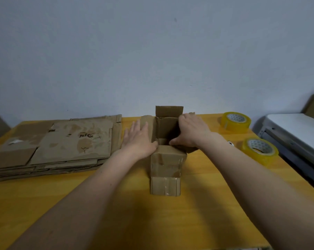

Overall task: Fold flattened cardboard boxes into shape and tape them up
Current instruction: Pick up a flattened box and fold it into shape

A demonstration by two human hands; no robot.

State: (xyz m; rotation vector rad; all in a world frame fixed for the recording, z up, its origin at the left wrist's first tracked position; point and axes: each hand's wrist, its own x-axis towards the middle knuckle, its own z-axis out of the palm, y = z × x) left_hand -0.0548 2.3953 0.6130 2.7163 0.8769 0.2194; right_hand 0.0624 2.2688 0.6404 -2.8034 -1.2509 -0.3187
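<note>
Cardboard box (168, 159) stands mid-table (116, 204), top flaps up. Left hand (138, 139) presses flat, fingers spread, against its left flap; right hand (190, 131) curls over the right wall. Flattened boxes (53, 147) lie left, tape rolls (236, 121) right.

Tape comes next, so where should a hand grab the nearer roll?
Judging by its pose, take the nearer roll from above with the right hand: it lies flat on the table, hole up. Put the thumb in the hole and fingers on the outer yellow wall.
</note>
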